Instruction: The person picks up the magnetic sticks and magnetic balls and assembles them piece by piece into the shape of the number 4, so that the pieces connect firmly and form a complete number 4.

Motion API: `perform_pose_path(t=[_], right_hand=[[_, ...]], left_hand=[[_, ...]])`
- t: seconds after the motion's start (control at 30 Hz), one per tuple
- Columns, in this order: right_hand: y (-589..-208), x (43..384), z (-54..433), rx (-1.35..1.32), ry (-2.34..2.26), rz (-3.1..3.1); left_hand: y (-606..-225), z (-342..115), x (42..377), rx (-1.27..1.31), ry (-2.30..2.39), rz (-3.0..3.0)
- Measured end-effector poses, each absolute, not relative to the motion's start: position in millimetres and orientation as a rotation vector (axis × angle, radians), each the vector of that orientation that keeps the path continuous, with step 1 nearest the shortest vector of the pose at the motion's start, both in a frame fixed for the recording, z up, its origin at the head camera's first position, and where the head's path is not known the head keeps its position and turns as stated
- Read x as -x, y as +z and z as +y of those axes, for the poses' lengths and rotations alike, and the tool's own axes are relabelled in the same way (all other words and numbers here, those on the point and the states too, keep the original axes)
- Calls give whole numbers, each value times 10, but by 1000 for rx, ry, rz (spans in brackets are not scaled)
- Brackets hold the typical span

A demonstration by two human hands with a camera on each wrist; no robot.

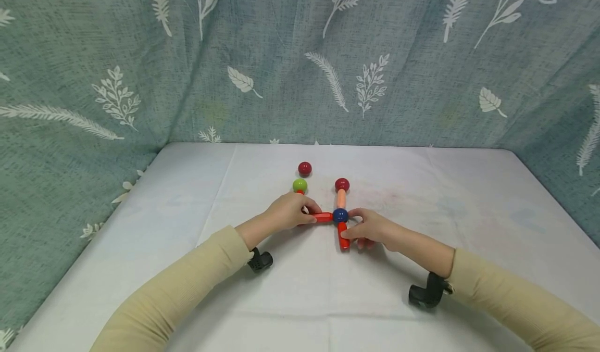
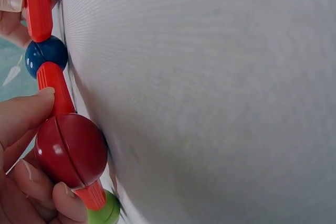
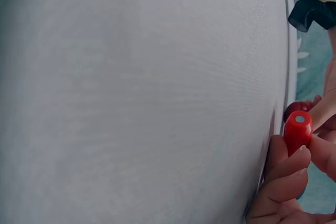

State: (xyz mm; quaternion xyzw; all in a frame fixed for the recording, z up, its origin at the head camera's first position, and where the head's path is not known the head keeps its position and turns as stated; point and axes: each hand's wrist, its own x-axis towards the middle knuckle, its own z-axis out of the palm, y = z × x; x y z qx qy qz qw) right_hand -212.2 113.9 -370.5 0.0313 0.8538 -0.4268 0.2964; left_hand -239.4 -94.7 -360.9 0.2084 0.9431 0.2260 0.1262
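Note:
My left hand pinches a red rod between thumb and fingers, its other fingertips at a dark red ball, which the hand hides in the head view. That rod joins the dark red ball to a blue ball. Beyond the dark red ball, another short red rod leads to a green ball. My right hand pinches a red rod that points from the blue ball towards me; its free end shows a grey disc in the right wrist view.
From the blue ball's far side a peach rod runs to another dark red ball. A separate dark red ball lies behind the green one. Everything rests on a white-covered table, with a leaf-patterned curtain behind.

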Motion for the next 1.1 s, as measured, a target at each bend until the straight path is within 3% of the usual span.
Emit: perform_pose_path(t=[0.73, 1.1], right_hand=[[-3683, 2151, 1225, 25, -1193, 2207], [-3684, 2141, 1236, 46, -1218, 2197]], left_hand=[[-3564, -930, 2384, -671, 535, 2767], [-3570, -752, 2379, -907, 437, 2817]])
